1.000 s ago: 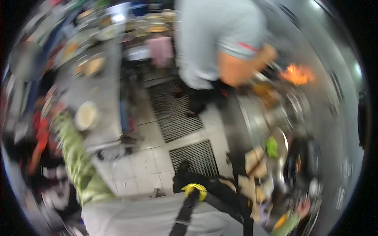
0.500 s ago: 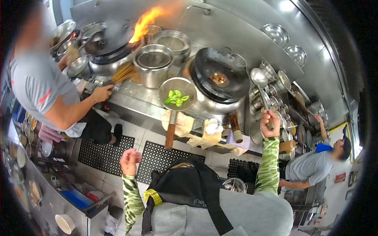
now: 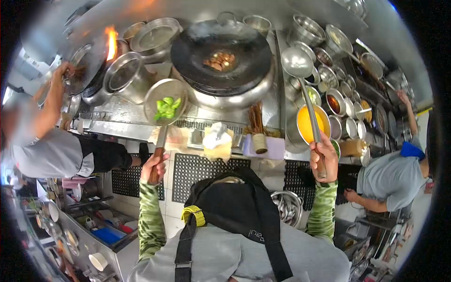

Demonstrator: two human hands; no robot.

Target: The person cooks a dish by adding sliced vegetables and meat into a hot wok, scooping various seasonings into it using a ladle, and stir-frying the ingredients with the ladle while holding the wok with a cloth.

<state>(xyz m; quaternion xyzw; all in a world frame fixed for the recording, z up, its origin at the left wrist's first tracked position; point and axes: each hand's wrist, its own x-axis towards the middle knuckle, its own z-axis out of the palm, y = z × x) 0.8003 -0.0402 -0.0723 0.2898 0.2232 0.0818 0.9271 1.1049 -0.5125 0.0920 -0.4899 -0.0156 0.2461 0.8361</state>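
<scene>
My left hand (image 3: 154, 165) is closed around the wooden handle of a mesh strainer (image 3: 150, 104). Cut green pepper pieces (image 3: 167, 108) lie in the strainer's bowl, which is over the counter, left of the wok. Fingers of my right hand (image 3: 324, 157) wrap the handle of a long metal ladle (image 3: 298, 63), its bowl raised at the right among the pots. Below the ladle's handle is a pot of orange-yellow liquid (image 3: 306, 123). The black wok (image 3: 188, 56) sits on its burner ahead of me, with browned meat-like pieces (image 3: 220, 61) at its bottom.
A bamboo wok brush (image 3: 258, 136) and a white cloth (image 3: 217, 137) are at the counter's front edge. Flame (image 3: 112, 43) rises at the left, where a co-worker (image 3: 51, 152) handles a wok. Another person (image 3: 392, 176) stands at the right. Lidless seasoning pots (image 3: 335, 101) crowd the right side.
My left hand has gone from empty air to gripping the strainer's handle. The view has turned and moved closer to the wok. The ladle stays in my right hand.
</scene>
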